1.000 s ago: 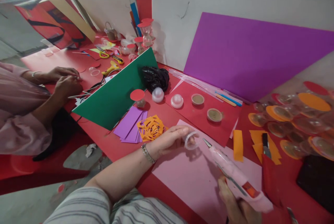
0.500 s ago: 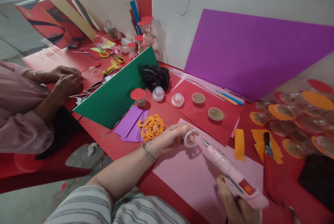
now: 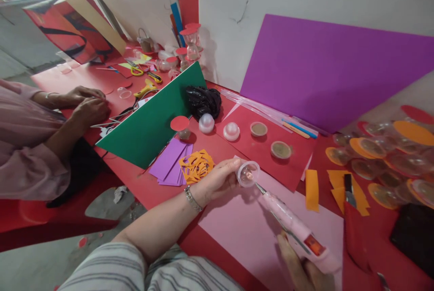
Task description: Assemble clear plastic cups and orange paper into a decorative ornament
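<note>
Clear cup held to glue-gun nozzle, over pink sheet.
Left to right: loose orange paper cutouts (image 3: 195, 167) on the red table (image 3: 144, 188); left hand (image 3: 220, 178) grasping the clear plastic cup (image 3: 244, 178) above the pink sheet (image 3: 230, 227), open side up toward the camera; metal nozzle (image 3: 260, 188) at the cup's lower right edge, contact or small gap not resolved; pink glue gun (image 3: 288, 218) gripped in the right hand (image 3: 298, 266), trigger finger unclear. Risks, judged: if the nozzle is hot, a slip off the curved rim could burn the left fingertips; lingering contact could soften the thin wall; excess glue could drip onto the sheet.
</note>
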{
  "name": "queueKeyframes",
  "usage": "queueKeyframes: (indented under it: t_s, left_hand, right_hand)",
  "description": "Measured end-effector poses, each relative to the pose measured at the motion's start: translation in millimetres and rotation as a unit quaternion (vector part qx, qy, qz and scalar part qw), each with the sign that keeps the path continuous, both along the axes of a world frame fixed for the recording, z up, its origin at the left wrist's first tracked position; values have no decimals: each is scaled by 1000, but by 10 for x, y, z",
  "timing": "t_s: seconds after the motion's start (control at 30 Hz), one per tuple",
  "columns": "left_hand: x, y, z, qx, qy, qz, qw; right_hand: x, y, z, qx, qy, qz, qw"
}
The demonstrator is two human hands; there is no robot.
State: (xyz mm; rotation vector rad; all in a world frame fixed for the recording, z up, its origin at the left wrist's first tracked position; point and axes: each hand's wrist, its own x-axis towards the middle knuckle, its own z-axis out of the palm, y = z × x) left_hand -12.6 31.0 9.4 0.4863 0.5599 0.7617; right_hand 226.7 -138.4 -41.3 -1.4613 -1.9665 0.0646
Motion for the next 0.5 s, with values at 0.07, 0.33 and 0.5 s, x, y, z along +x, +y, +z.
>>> queueKeyframes:
  t_s: [0.07,0.33,0.5]
  left_hand:
    - [0,-2,3,1,-5,-2,1000]
    - [-11,-10,58,25,2,2,1000]
    - [-13,-5,70,30,-2,-13,999]
  right_hand:
    - [-18,13,24,-3,9,9,1000]
    - [-179,100,194,-51,70,0,996]
    - [-100,44,133,-21,14,6,1000]
